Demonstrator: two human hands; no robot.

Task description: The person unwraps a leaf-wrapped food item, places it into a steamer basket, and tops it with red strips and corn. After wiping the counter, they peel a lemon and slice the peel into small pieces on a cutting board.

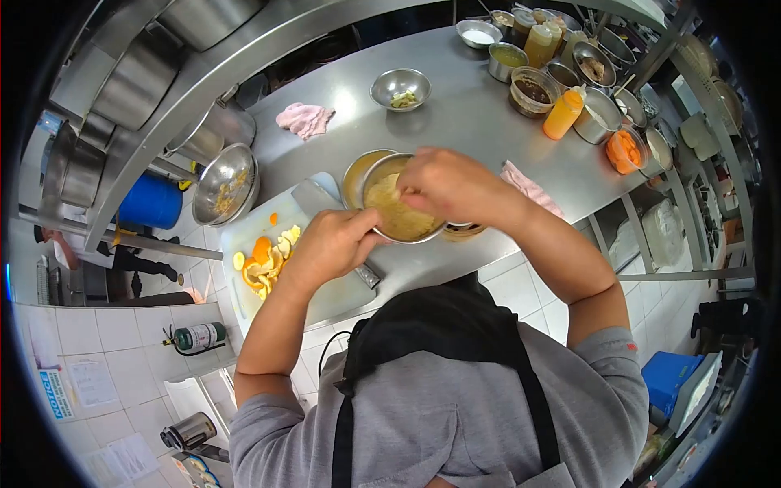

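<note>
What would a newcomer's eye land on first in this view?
Probably the metal bowl of yellowish mixture near the middle, with the left hand at its rim and the right hand over it. Next, the bright orange peels on the pale cutting board to the left. Then the orange squeeze bottle among the containers at the counter's far right.

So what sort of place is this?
Most likely a professional kitchen: there's a long steel counter, a squeeze bottle among many food containers, and several large metal pots.
</note>
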